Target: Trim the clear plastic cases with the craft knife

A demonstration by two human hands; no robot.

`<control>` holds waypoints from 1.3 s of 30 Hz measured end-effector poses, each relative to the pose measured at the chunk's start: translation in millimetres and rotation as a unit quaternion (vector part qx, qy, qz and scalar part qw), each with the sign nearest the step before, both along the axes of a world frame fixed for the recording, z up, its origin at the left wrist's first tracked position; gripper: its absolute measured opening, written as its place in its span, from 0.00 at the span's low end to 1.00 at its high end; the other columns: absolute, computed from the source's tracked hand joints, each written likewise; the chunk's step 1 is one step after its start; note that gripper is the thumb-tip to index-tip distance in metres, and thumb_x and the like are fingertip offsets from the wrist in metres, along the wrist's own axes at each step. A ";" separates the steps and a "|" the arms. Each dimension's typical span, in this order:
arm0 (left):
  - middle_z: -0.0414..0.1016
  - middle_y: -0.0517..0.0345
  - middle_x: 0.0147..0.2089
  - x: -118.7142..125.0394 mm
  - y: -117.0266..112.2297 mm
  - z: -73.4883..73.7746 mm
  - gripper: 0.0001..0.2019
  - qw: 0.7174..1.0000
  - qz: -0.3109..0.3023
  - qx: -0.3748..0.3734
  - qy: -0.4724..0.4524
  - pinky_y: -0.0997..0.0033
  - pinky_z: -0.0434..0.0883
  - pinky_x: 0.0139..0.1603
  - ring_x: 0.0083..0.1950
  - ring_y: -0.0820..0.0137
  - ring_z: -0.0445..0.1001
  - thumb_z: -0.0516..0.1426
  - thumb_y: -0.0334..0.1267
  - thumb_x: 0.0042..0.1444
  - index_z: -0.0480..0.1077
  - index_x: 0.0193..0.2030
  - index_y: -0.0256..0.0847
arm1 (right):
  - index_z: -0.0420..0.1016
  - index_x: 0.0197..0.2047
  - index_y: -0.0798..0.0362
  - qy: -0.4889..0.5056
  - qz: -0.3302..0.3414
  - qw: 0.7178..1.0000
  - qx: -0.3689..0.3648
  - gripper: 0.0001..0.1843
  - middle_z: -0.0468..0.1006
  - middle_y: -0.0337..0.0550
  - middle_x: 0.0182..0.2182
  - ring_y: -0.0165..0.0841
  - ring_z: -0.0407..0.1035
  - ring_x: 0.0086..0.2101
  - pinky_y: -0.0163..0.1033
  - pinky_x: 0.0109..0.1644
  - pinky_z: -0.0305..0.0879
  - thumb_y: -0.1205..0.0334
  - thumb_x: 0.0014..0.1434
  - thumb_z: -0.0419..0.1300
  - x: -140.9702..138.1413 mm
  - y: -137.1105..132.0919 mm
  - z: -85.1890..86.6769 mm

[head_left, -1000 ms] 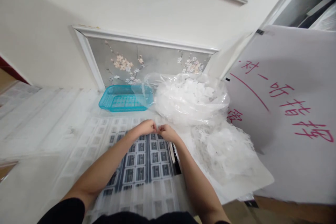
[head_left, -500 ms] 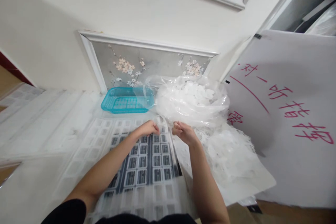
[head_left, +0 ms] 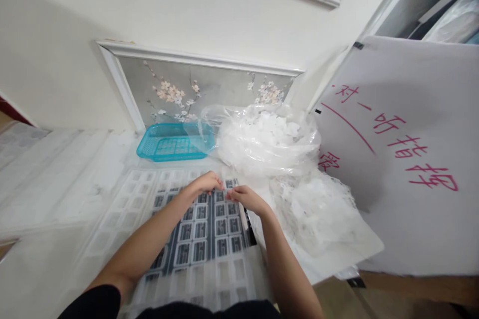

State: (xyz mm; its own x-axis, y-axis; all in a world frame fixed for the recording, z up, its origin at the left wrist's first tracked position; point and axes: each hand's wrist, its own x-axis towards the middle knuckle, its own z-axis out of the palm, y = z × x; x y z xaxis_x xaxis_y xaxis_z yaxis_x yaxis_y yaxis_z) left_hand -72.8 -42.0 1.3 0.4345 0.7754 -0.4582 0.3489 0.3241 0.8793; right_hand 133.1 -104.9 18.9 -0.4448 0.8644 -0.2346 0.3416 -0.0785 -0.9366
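My left hand (head_left: 204, 184) and my right hand (head_left: 245, 196) meet fingertip to fingertip at the far edge of a dark sheet of small white-framed parts (head_left: 204, 229). Both hands are closed in a pinch on something small between them that I cannot make out. The sheet lies on a clear plastic tray with rows of pockets (head_left: 123, 199). To the right of my right hand lies a loose heap of thin white plastic scraps (head_left: 318, 209).
A turquoise plastic basket (head_left: 170, 142) stands by the wall at the back. Beside it is a clear bag full of white scraps (head_left: 267, 137). A white board with red writing (head_left: 404, 159) leans at the right. A flower-patterned panel (head_left: 202, 89) is behind.
Half a second ago my right hand was lifted and pulled away to the right of the sheet; it has now come back down to meet my left hand.
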 end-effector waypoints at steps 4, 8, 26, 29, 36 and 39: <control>0.48 0.70 0.14 -8.2 -2.4 16.3 0.12 0.993 -0.016 -0.071 -0.098 0.77 0.47 0.16 0.17 0.81 0.45 0.65 0.37 0.40 0.66 0.22 0.37 | 0.77 0.32 0.56 -0.051 0.032 0.998 0.029 0.22 0.70 0.39 0.24 0.30 0.61 0.28 0.36 0.35 0.58 0.47 0.61 0.53 -2.6 4.0 -1.4; 0.43 0.71 0.17 -20.4 -4.1 42.0 0.13 0.974 -0.005 -0.102 -0.203 0.78 0.47 0.17 0.17 0.81 0.40 0.63 0.37 0.45 0.60 0.23 0.39 | 0.73 0.28 0.55 -0.077 0.019 0.995 0.063 0.21 0.67 0.37 0.22 0.30 0.60 0.27 0.36 0.34 0.56 0.49 0.62 0.51 -4.4 5.3 -4.0; 0.76 0.47 0.36 -33.6 -5.7 57.8 0.08 0.970 -0.005 -0.049 -0.239 0.77 0.45 0.14 0.18 0.79 0.59 0.58 0.38 0.47 0.63 0.29 0.37 | 0.51 0.24 0.51 -0.130 -0.043 0.976 0.171 0.15 0.75 0.37 0.27 0.30 0.66 0.29 0.32 0.32 0.54 0.67 0.47 0.59 -16.3 -6.3 -17.1; 0.72 0.56 0.26 -40.3 -3.2 54.0 0.08 0.957 -0.035 -0.036 -0.287 0.77 0.46 0.14 0.15 0.80 0.54 0.56 0.37 0.43 0.58 0.26 0.40 | 0.52 0.24 0.51 -0.132 -0.042 0.974 0.179 0.14 0.73 0.36 0.26 0.29 0.64 0.29 0.32 0.32 0.52 0.70 0.47 0.58 -22.1 -7.7 -17.8; 0.70 0.57 0.18 -36.1 -14.6 53.0 0.08 0.978 -0.162 -0.025 -0.132 0.75 0.53 0.17 0.17 0.72 0.61 0.56 0.30 0.37 0.69 0.29 0.38 | 0.60 0.30 0.51 -0.169 -0.064 0.966 0.182 0.09 0.70 0.37 0.27 0.31 0.61 0.28 0.34 0.33 0.49 0.71 0.48 0.58 -31.4 -14.8 -14.8; 0.66 0.58 0.15 -25.5 -19.1 47.5 0.06 0.981 -0.187 0.013 0.049 0.73 0.52 0.18 0.15 0.72 0.58 0.55 0.32 0.39 0.72 0.26 0.38 | 0.60 0.30 0.50 -0.167 -0.078 0.968 0.173 0.10 0.71 0.38 0.28 0.32 0.62 0.29 0.35 0.33 0.49 0.70 0.48 0.59 -30.1 -15.2 -13.9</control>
State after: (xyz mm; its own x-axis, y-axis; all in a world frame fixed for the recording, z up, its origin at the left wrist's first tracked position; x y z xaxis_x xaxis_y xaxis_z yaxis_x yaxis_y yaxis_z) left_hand -98.3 -61.0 48.8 0.6452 0.5820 -0.4950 0.5230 0.1357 0.8414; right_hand 102.9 -120.1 5.0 -0.2522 0.9673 -0.0272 0.6388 0.1454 -0.7555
